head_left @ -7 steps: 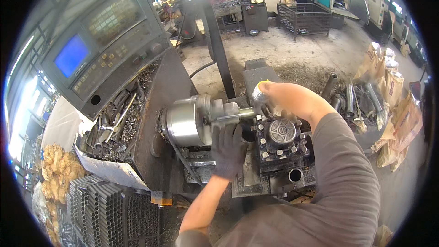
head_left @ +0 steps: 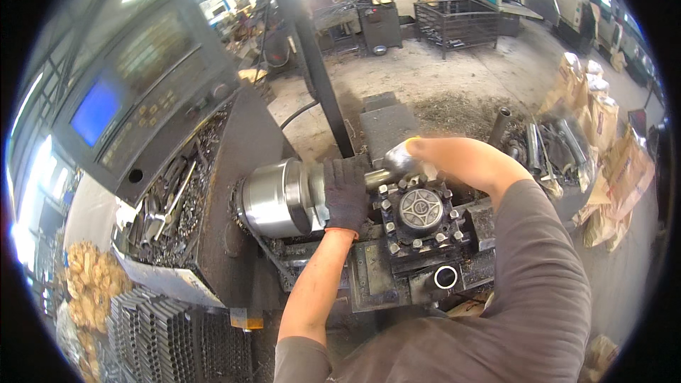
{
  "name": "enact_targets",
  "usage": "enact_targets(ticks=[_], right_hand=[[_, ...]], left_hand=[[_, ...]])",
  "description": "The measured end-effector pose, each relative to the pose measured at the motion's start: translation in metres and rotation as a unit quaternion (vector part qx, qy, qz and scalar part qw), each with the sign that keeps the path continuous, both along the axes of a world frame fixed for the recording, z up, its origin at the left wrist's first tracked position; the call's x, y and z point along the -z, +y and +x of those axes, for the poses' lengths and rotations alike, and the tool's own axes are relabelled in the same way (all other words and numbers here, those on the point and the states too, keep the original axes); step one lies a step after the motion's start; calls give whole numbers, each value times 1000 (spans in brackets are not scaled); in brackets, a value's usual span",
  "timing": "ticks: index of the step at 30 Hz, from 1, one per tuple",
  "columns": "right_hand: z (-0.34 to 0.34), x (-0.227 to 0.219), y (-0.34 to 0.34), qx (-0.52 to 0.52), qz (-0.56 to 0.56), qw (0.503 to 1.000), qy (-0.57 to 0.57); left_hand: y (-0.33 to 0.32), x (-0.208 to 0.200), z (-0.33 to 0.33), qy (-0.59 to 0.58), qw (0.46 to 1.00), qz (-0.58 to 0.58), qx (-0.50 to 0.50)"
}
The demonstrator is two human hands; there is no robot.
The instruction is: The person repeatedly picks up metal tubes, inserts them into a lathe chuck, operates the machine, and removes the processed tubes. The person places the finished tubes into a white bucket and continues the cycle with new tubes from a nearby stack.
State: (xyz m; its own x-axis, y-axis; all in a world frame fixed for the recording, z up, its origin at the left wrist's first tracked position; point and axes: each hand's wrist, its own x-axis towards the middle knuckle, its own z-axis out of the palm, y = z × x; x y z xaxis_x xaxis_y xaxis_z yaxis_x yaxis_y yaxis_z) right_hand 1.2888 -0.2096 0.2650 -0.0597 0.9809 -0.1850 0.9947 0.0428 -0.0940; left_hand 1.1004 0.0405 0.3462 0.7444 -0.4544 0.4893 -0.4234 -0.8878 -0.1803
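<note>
A shiny round lathe chuck sits left of my hands. From its side a bright metal tube runs to the right. My left hand, in a dark glove, lies across the tube beside the chuck jaws, fingers bent over it and their tips hidden. Farther right, my right hand is closed around the tube's other end; its glove looks pale and dark and is smeared by motion. Just in front of that hand stands the black tool post, ringed with square-headed bolts.
A short open pipe points up at the tool post's near side. Tools and metal chips fill a tray on the left, below the control panel. Stacked tubes stand at lower left. Paper sacks lean at the right.
My left hand has moved up from below the tube to across it, covering the jaw area. The right hand stays at the tube's right end. The whole view has shifted slightly.
</note>
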Motion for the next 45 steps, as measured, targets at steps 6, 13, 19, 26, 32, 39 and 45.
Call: enact_targets(ticks=[6, 13, 19, 26, 32, 39, 45], right_hand=[[-220, -135, -113, 594, 451, 664, 53], [-537, -3, -215, 906, 273, 307, 101], [-576, -2, -190, 884, 313, 289, 194], [-432, -136, 27, 585, 159, 790, 96], [-358, -215, 3, 403, 379, 784, 283], [-171, -201, 6, 529, 80, 833, -143], [-116, -106, -11, 427, -48, 903, 18]], left_hand=[[3, 28, 29, 39, 998, 53, -2], [3, -7, 13, 52, 994, 94, 6], [2, -29, 0, 76, 990, 117, 9], [48, -26, -69, -39, 992, -59, 109], [130, 60, -207, 273, 877, -394, 32], [241, 184, -292, 152, 543, -807, -174], [279, 140, -303, 16, 282, -931, -231]])
